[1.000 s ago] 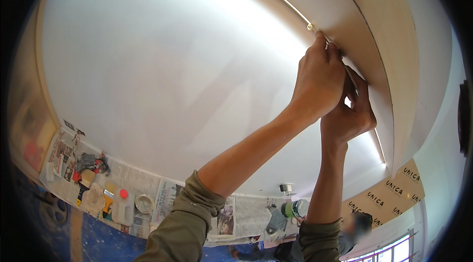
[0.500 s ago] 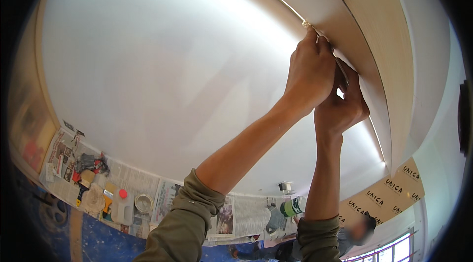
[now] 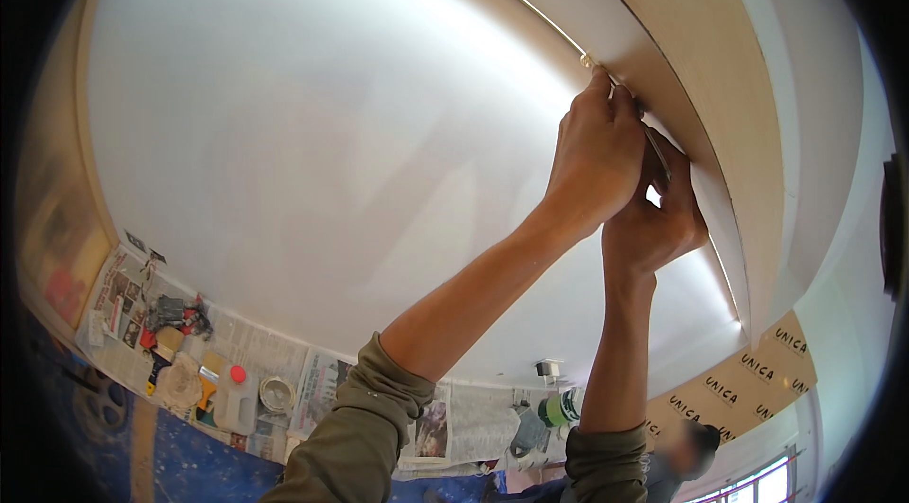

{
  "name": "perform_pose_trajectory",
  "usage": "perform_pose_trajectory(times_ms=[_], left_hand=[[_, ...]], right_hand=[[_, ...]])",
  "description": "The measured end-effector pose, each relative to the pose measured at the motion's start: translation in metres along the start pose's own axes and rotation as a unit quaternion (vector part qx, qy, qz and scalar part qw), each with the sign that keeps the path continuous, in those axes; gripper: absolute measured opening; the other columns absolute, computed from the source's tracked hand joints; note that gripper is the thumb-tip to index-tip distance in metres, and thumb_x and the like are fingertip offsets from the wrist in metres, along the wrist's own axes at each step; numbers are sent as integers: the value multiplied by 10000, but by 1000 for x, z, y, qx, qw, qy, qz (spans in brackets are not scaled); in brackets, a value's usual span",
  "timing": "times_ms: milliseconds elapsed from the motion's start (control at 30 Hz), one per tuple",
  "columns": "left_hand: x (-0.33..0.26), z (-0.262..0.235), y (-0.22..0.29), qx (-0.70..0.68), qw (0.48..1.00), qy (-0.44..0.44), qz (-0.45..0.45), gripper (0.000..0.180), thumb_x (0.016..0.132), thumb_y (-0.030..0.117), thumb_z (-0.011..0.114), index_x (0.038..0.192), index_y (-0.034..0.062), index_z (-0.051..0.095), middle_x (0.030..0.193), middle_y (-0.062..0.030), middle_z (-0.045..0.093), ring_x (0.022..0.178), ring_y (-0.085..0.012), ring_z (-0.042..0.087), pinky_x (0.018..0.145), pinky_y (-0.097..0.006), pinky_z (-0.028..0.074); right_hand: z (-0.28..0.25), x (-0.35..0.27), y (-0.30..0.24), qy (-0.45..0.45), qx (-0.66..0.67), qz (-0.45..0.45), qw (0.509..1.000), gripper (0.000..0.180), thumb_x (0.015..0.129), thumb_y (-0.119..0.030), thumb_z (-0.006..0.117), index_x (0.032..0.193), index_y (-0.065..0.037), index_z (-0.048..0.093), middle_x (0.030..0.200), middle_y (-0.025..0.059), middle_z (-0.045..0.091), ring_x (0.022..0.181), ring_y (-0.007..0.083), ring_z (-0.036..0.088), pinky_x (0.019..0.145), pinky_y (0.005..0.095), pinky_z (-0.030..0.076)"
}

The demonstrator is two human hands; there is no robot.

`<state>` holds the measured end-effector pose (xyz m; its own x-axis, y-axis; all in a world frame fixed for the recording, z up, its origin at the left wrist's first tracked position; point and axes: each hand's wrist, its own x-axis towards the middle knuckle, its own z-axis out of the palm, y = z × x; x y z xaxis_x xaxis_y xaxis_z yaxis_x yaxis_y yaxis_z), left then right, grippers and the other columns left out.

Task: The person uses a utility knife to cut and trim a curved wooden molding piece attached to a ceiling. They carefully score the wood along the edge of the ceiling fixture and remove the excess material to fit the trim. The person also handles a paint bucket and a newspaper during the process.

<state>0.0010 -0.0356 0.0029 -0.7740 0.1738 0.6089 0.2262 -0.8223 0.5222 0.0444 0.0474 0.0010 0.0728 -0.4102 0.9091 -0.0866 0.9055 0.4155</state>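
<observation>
- Both hands have slid a little left in the view since a second ago, and the small yellowish curl (image 3: 586,60) on the glowing line slid too, so the work looks about the same.
- Left hand (image 3: 601,148): arm up, fingertips just below the curl; can't tell its grip.
- Right hand (image 3: 658,224): bent, fingers beside the thin, pale strip (image 3: 659,155); pinch hidden.

PLACE: indoor renovation site | SIGNS: spread newspaper (image 3: 270,347), paintbrush (image 3: 205,391), plastic jug (image 3: 236,403)
</observation>
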Motion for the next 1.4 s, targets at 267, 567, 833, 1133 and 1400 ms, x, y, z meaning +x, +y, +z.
perform_pose_trajectory(times_ms=[267,567,833,1133,1400], left_hand=[[-2,-2,1,-20,1000,-6,-5,356,1033,180,298,1223,-45,497,1023,-196,655,929,-285,658,829,-425,502],[1,-7,2,1,1000,-7,-14,388,1045,194,297,1290,-57,463,1034,-195,657,965,-307,655,861,-433,493],[1,-12,13,9,999,-8,-33,388,1047,201,317,1307,-58,443,1006,-188,668,924,-283,667,832,-423,503],[4,-14,7,-31,999,-9,-23,417,1043,197,311,1372,-33,421,929,-159,664,800,-242,657,764,-400,516],[9,-12,2,-21,1000,-7,-9,421,1049,208,292,1389,-6,414,872,-129,646,770,-209,645,745,-386,515]], right_hand=[[0,1,-6,-3,-6,5,1000,288,750,61,707,1029,-9,717,866,102,747,689,190,721,575,270,559],[1,2,-11,-25,-7,24,999,281,771,62,700,1046,6,708,893,107,751,732,199,735,612,267,580],[5,4,-16,-24,-16,21,999,275,780,48,705,1052,8,706,911,103,754,737,202,737,621,267,584],[9,3,-10,-37,-32,5,999,277,770,47,717,1045,24,696,903,116,751,727,203,734,616,274,584],[10,4,-8,-25,-12,-6,1000,271,765,45,726,1033,17,697,881,104,750,704,210,729,607,282,581]])
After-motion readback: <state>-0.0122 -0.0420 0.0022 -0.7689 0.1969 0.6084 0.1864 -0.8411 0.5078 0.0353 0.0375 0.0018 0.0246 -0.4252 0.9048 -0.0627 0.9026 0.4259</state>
